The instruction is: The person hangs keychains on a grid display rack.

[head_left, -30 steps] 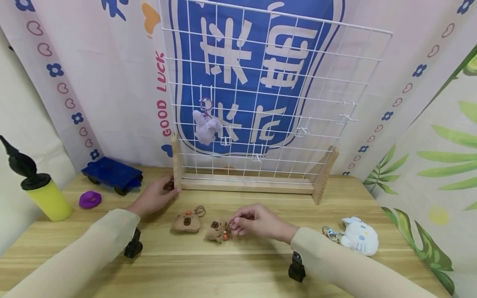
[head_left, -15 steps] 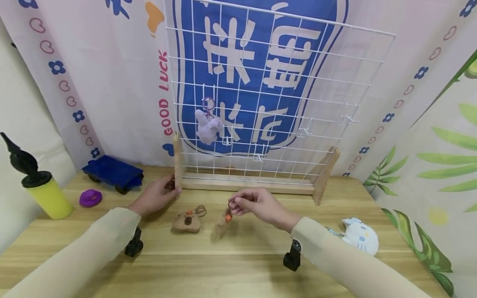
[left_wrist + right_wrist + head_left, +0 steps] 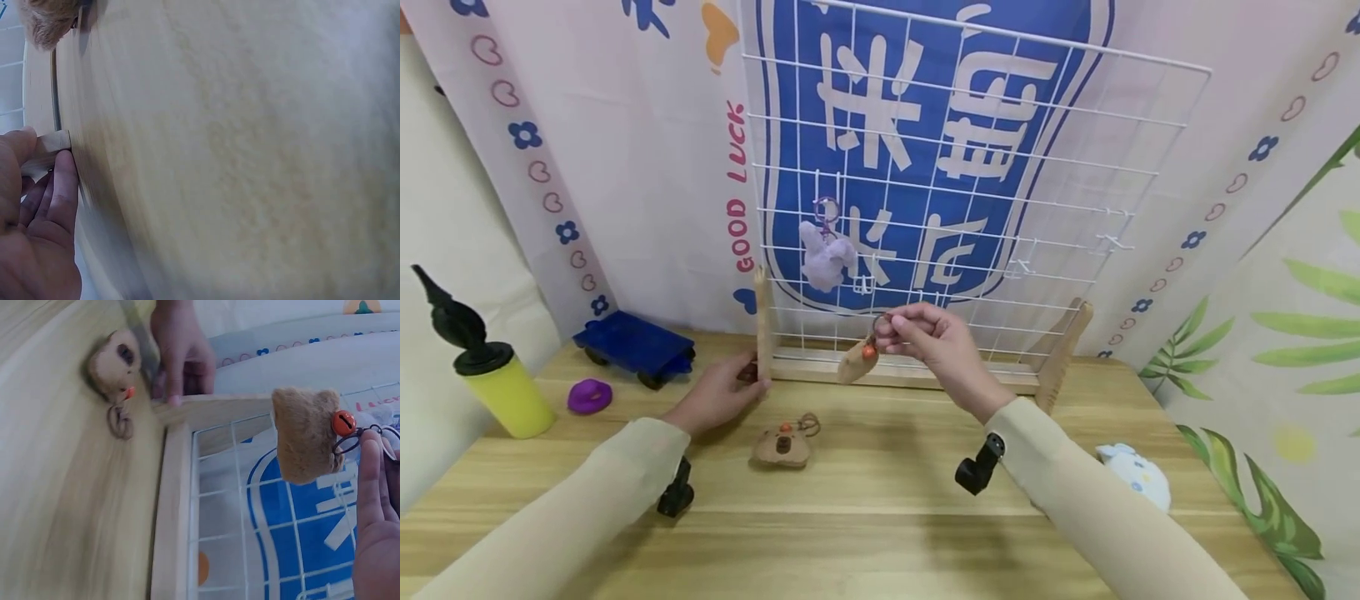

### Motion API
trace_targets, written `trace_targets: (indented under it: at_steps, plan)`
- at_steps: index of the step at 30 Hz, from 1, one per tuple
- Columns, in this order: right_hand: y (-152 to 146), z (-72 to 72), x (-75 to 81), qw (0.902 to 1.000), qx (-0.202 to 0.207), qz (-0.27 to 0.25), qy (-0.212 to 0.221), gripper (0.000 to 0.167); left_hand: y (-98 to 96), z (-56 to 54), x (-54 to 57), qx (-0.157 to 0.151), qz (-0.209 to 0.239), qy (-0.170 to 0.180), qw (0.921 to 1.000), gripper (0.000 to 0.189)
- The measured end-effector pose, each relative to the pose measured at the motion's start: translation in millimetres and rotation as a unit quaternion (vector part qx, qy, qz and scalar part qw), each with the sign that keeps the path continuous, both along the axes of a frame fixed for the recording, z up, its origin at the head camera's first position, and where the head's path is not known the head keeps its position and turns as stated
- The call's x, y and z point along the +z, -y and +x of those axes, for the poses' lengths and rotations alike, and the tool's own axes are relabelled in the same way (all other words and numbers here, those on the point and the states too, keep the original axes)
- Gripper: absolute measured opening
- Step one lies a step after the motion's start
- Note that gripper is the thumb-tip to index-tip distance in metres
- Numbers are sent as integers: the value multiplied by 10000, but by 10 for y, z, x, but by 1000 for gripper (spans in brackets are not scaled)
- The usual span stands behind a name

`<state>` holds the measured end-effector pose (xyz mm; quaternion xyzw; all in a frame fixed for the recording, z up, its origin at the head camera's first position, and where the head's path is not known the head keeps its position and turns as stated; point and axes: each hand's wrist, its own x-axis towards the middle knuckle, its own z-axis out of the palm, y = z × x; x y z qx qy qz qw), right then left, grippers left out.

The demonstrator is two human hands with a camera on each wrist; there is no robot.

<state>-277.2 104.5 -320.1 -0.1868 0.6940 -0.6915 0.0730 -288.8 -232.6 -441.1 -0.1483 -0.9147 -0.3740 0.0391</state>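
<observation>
My right hand [image 3: 943, 354] pinches the ring of a brown plush keychain [image 3: 856, 363] with an orange bell [image 3: 344, 423]. In the head view the plush hangs above the table, in front of the lower rows of a white wire grid rack [image 3: 970, 200]. The right wrist view shows its fuzzy body [image 3: 305, 434] side-on. At the rack's left end, my left hand [image 3: 718, 392] grips the wooden upright of the base [image 3: 763, 321], thumb on one side and fingers on the other [image 3: 53, 144]. A second brown plush keychain [image 3: 781, 446] lies on the table near that hand.
A lilac plush keychain [image 3: 826, 258] hangs on the grid from a hook; several bare hooks [image 3: 1021, 267] are fixed beside and below it. A white plush [image 3: 1138, 477] lies at right, partly behind my sleeve. At left stand a blue cart [image 3: 636, 346], purple object [image 3: 589, 397] and yellow pump [image 3: 508, 400].
My right hand has lifted the brown plush keychain off the table and carried it up and forward toward the grid. The left hand stays on the wooden upright.
</observation>
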Motion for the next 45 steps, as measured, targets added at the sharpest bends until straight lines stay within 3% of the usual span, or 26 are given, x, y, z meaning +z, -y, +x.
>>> trace_targets:
  at_steps: [8,15,20,26,45]
  plan:
    - [178,-74,117,9993,-184,-239,-240,28,-25,-23,-16,61,4,99,9999,41]
    - [364,-135,108,9962,-593,-468,-424,29,7,-6,-33,107,19,95,9999,46]
    - [421,-184,77,9965,-694,-311,-337,27,13,14,-4,189,-17,105,9998,46]
    - [438,-219,22,9951,-949,-254,-122,22,-36,5,6,81,55,54,9999,43]
    - [422,-204,-7,9938,-1088,-222,3,21,-5,13,-19,132,26,143,9998,49]
